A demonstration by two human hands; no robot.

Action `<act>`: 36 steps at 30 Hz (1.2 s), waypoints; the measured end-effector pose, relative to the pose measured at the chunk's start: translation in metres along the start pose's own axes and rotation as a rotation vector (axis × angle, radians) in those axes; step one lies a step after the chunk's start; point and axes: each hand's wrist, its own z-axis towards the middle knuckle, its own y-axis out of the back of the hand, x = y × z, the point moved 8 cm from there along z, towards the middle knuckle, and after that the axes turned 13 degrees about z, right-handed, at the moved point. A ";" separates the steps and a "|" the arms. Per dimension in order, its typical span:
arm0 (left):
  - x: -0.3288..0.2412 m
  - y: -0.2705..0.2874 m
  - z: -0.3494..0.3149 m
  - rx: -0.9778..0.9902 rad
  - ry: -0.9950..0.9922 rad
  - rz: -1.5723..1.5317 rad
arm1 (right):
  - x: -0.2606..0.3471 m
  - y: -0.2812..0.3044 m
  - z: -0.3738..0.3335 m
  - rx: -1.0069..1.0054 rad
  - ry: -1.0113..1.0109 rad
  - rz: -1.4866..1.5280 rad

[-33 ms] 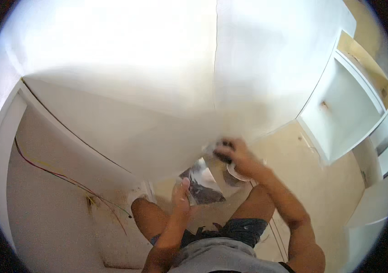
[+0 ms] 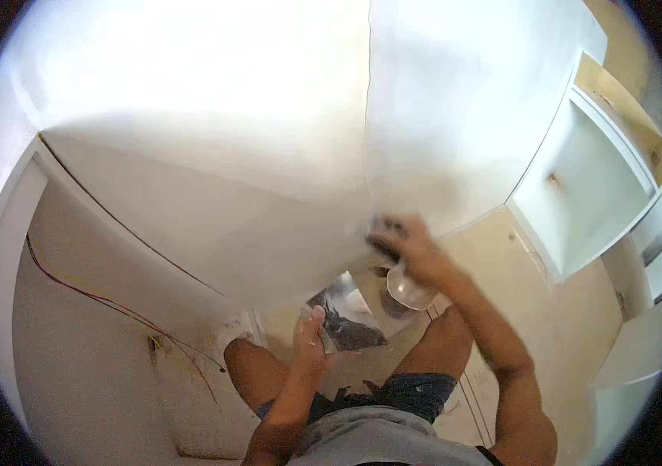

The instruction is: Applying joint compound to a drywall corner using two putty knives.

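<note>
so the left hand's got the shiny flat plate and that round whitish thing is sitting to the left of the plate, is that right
Not quite: in the head view, the round whitish thing is to the right of the shiny flat plate, not the left. The plate is in the left hand, as you say.

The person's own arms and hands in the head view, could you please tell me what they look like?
The left hand and right hand wear no gloves, and no watch or bracelet shows. Whitish smears mark the left hand; motion blur hides such detail on the right. Both forearms are uncovered. The grey top has a dark edge by the right arm.
</note>
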 end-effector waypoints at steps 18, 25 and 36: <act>0.059 0.055 0.026 -0.043 0.115 -0.114 | 0.081 0.103 0.142 -0.541 0.498 -0.761; 0.086 0.073 0.027 -0.222 0.181 -0.228 | -0.005 0.017 0.099 -0.285 0.400 -0.719; 0.083 0.060 0.028 -0.129 0.161 -0.096 | -0.101 -0.071 0.030 -0.097 0.251 -0.674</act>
